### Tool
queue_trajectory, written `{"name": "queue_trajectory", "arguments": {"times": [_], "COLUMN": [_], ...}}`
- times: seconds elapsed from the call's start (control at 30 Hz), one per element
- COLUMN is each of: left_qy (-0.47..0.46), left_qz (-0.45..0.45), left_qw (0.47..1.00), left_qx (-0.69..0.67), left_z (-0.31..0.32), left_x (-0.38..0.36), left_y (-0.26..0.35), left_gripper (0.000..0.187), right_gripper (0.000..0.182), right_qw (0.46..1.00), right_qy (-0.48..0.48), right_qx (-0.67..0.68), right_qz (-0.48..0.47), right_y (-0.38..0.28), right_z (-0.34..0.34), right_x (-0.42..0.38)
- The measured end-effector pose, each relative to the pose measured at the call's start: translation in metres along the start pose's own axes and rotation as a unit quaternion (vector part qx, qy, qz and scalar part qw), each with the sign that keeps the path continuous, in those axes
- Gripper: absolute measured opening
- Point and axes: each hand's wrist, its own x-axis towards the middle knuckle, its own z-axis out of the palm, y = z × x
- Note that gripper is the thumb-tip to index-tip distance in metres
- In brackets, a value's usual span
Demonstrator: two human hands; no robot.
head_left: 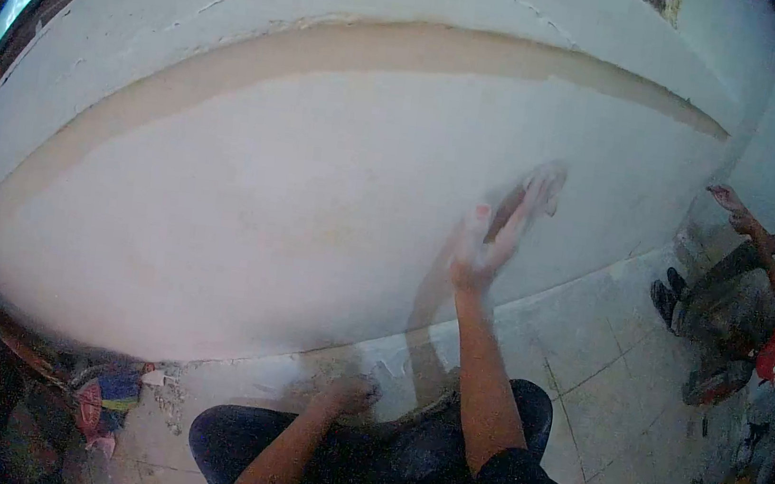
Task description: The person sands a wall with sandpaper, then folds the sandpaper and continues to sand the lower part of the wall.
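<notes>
A large white wall [319,167] with a smooth, plaster-like face curves across the view. My right hand [504,222] is raised against its right part, dusted white, fingers stretched along the surface and thumb apart. Around the fingertips is a greyish blur; whether a thin thing lies under them I cannot make out. Low down, my left hand [349,395] hovers over my lap near the foot of the wall. It looks rounded, but motion smears its fingers, and what it holds, if anything, does not show.
A ledge [411,39] runs along the wall's upper part. Pale floor tiles [609,392] meet its foot. At the right edge another person [747,273] sits facing the wall, a red object [771,359] beside them. Colourful bags or cloths [109,402] lie at lower left.
</notes>
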Motion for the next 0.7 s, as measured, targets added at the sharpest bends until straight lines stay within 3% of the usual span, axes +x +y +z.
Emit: {"name": "queue_trajectory", "arguments": {"times": [0.13, 0.17, 0.23, 0.3, 0.33, 0.4, 0.43, 0.5, 0.57, 0.6, 0.7], "left_qy": [-0.028, -0.034, -0.034, -0.058, -0.053, -0.046, -0.041, 0.042, 0.047, 0.048, 0.053], "left_qz": [0.001, -0.018, -0.033, -0.045, -0.047, -0.022, -0.024, 0.018, -0.005, -0.016, -0.009], "left_qw": [0.998, 0.999, 0.997, 0.997, 0.997, 0.999, 0.999, 0.999, 0.999, 0.998, 0.997], "left_qx": [0.059, 0.002, -0.054, -0.006, -0.006, 0.001, 0.000, 0.028, -0.006, -0.025, -0.056], "left_z": [-0.020, -0.018, -0.014, -0.015, -0.016, -0.012, -0.010, -0.001, -0.066, -0.076, -0.074], "left_x": [-0.010, -0.007, -0.003, 0.000, 0.000, 0.000, 0.000, 0.002, -0.035, -0.043, -0.044], "left_y": [0.018, 0.017, 0.014, 0.010, 0.011, 0.014, 0.011, 0.008, 0.056, 0.063, 0.056], "left_gripper": [0.037, 0.037, 0.036, 0.037, 0.037, 0.036, 0.036, 0.036, 0.037, 0.037, 0.039], "right_gripper": [0.083, 0.084, 0.086, 0.084, 0.078, 0.073, 0.072, 0.072, 0.071, 0.072, 0.074], "right_qw": [0.992, 0.971, 0.934, 0.911, 0.971, 0.991, 0.994, 0.996, 0.996, 0.974, 0.905], "right_qy": [-0.095, -0.182, -0.268, -0.245, -0.226, -0.107, -0.013, -0.021, -0.033, -0.128, -0.262], "right_qx": [-0.023, -0.084, -0.145, -0.201, -0.075, -0.006, -0.069, -0.039, -0.012, -0.076, -0.171], "right_qz": [-0.082, -0.131, -0.185, -0.263, -0.017, 0.079, -0.079, -0.082, -0.079, -0.173, -0.287], "right_y": [-0.007, -0.005, -0.001, 0.041, 0.092, 0.092, 0.038, 0.003, -0.012, -0.019, -0.005], "right_z": [0.006, -0.001, -0.012, -0.035, -0.046, -0.035, -0.022, -0.002, 0.003, 0.002, -0.022], "right_x": [-0.015, -0.026, -0.036, -0.040, -0.049, -0.024, 0.015, 0.031, 0.029, 0.023, 0.004]}}
